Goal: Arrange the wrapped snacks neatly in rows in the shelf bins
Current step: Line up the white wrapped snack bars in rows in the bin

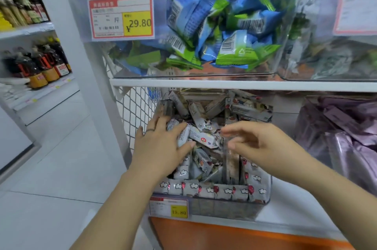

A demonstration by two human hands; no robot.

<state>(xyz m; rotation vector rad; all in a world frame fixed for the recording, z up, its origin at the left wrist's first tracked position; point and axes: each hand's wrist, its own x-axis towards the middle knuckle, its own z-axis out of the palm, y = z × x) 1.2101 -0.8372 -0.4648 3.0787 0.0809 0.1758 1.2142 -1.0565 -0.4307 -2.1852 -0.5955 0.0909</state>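
A clear shelf bin (224,207) on the lower shelf holds several white wrapped snacks printed with clouds and red marks. A neat row of them (212,189) stands along the bin's front wall; those behind lie jumbled (206,119). My left hand (161,147) is inside the bin at its left side, its fingers and thumb curled round a small bunch of the white snacks (183,135). My right hand (253,141) hovers over the middle of the bin, fingers loosely bent and pointing left, holding nothing.
Above, a clear bin of blue and green snack packs (220,25) carries a price label (121,17) reading 29.80. A bin of purple packs (346,137) stands to the right. A white mesh side panel (134,111) borders the bin's left. Bottles (40,66) fill shelves at far left.
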